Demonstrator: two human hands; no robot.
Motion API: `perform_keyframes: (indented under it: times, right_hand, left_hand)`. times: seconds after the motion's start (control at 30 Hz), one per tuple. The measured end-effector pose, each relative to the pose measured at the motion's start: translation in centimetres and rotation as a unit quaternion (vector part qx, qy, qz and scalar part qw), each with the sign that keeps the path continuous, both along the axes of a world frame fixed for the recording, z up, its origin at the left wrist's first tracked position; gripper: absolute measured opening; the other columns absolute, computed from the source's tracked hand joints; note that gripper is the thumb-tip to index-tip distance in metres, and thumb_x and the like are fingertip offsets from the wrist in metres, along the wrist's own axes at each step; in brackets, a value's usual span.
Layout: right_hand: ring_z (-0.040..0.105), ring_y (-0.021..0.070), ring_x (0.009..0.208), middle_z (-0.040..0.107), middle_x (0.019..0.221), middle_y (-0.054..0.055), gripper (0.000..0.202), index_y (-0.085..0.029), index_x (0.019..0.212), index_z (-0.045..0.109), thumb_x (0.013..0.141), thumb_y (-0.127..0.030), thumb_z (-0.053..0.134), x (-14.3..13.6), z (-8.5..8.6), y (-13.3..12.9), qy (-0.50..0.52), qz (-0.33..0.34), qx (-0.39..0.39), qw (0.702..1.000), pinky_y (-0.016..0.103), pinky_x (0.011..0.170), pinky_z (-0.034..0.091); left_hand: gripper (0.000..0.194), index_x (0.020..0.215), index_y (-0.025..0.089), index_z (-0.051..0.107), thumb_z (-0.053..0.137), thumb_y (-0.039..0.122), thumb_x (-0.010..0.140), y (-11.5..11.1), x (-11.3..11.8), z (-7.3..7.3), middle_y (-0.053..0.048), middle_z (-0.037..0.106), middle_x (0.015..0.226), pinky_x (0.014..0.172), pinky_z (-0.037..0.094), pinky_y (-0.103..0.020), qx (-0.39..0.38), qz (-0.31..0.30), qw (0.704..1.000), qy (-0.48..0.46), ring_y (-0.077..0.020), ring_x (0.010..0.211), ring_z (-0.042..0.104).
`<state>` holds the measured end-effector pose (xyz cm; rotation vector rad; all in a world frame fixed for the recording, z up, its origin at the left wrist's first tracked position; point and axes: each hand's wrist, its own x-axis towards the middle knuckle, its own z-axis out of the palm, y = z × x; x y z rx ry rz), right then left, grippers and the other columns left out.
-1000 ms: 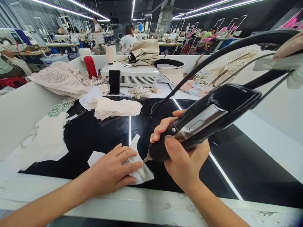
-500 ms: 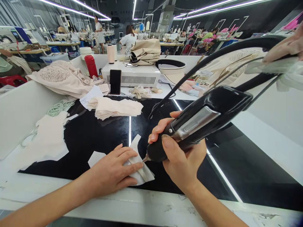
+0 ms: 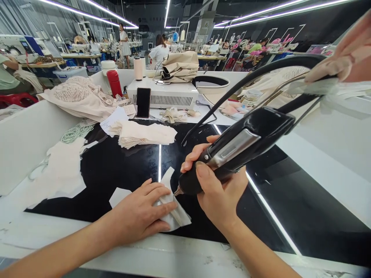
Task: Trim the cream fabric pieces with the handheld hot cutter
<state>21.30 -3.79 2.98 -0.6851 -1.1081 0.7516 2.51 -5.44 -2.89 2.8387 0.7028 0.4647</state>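
My left hand (image 3: 145, 212) lies flat with fingers stretched out over a small stack of pale fabric pieces (image 3: 182, 215). A white piece (image 3: 118, 196) pokes out beside its wrist side. My right hand (image 3: 214, 189) is wrapped round a black corded hand tool (image 3: 246, 141) with a silver lever along its side. The tool slants down to the left. Its small metal tip (image 3: 177, 190) is at the fabric's edge, close to my left fingertips; whether it touches is hard to tell.
A stack of cream fabric pieces (image 3: 147, 133) lies beyond my hands. Left are more cut pieces (image 3: 62, 170) and green cord (image 3: 74, 133). A phone (image 3: 143, 102) leans on a white box (image 3: 165, 94). Another person's hand (image 3: 342, 61), apparently, is by the tool's hose (image 3: 278, 63).
The view has shifted slightly. The tool's rear end has swung a little left and down, and the hand at the upper right shows more. Both my hands keep nearly the same place.
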Motion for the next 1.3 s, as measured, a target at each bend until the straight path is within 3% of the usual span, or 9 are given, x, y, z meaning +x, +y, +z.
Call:
perform_keyframes:
  times: [0.17,0.37,0.6,1.03,1.3]
  right_hand:
    - [0.063,0.0129,0.064,0.066,0.085,-0.004,0.039,-0.028,0.115,0.059,0.084,-0.035,0.082,0.1,-0.1,0.0,0.001,0.011,0.008,1.000,0.028,0.058,0.057]
    - [0.063,0.0120,0.063,0.067,0.083,-0.004,0.039,-0.028,0.113,0.060,0.083,-0.036,0.083,0.1,-0.2,0.0,0.015,0.019,0.017,1.000,0.026,0.057,0.057]
    - [0.062,0.0130,0.062,0.067,0.083,-0.002,0.039,-0.027,0.113,0.059,0.083,-0.035,0.083,0.2,-0.2,0.0,0.003,0.009,0.013,1.000,0.027,0.057,0.057]
    - [0.063,0.0145,0.061,0.067,0.081,-0.001,0.041,-0.028,0.111,0.059,0.082,-0.040,0.085,0.2,0.2,-0.1,0.007,0.011,0.009,1.000,0.029,0.054,0.058]
    - [0.062,0.0144,0.060,0.067,0.081,-0.002,0.043,-0.028,0.111,0.061,0.080,-0.041,0.087,0.3,0.2,0.0,0.013,0.009,0.005,1.000,0.029,0.053,0.056]
  left_hand:
    - [0.039,0.139,0.018,0.055,0.057,0.039,0.106,0.2,-0.1,0.5,-0.015,0.061,0.135,0.115,0.048,-0.055,0.008,0.000,1.000,0.003,-0.0298,0.131,0.058]
    - [0.030,0.126,0.011,0.061,0.046,0.031,0.110,3.6,-0.3,1.6,-0.016,0.064,0.132,0.120,0.045,-0.046,0.063,-0.047,0.997,-0.006,-0.0268,0.131,0.059]
    - [0.030,0.128,0.012,0.063,0.042,0.026,0.111,6.6,0.2,1.7,-0.013,0.069,0.130,0.116,0.048,-0.039,-0.003,-0.148,0.989,0.003,-0.0235,0.128,0.061]
    - [0.028,0.130,0.020,0.065,0.050,0.030,0.109,6.9,-1.3,1.7,-0.012,0.066,0.127,0.101,0.054,-0.035,0.002,-0.141,0.990,0.031,-0.0253,0.118,0.064]
    - [0.026,0.130,0.021,0.065,0.053,0.028,0.108,6.3,-1.3,1.6,-0.012,0.064,0.130,0.105,0.052,-0.033,0.006,-0.127,0.991,0.036,-0.0236,0.117,0.063]
